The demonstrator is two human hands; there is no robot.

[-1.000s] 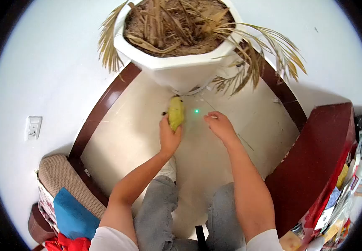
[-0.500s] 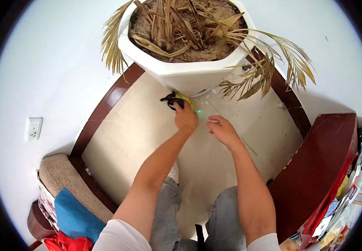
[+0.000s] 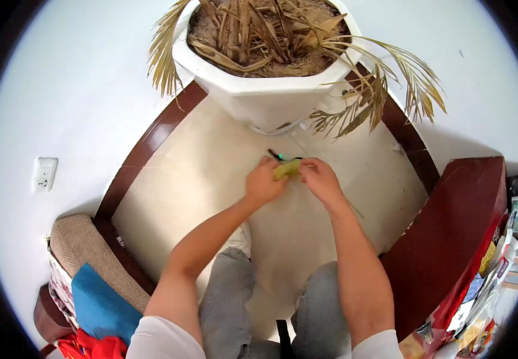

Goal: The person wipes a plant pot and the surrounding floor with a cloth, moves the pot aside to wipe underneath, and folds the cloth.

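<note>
Low over the tiled floor (image 3: 211, 173), my two hands meet at a small yellow-green and black item (image 3: 286, 170), blurred and partly covered by fingers, so its kind does not show. My left hand (image 3: 264, 182) is closed around its left side. At its right end, the fingers of my right hand (image 3: 320, 179) pinch it. A dark strip sticks out beyond my left fingers, with a small green light spot on it. Past my hands stands a white planter (image 3: 265, 105) holding soil and dried stalks.
Dry palm fronds (image 3: 370, 107) hang over the planter's right side. A dark red wooden cabinet (image 3: 444, 239) stands at right, cluttered beyond its edge. On the left are a beige cushioned piece (image 3: 94, 248), a blue cushion (image 3: 103, 305) and a wall socket (image 3: 44, 175).
My left hand has drawn the yellow-green and black item away from the planter's base, toward me and slightly right. My right hand, previously apart with loose fingers, now grips its right end.
</note>
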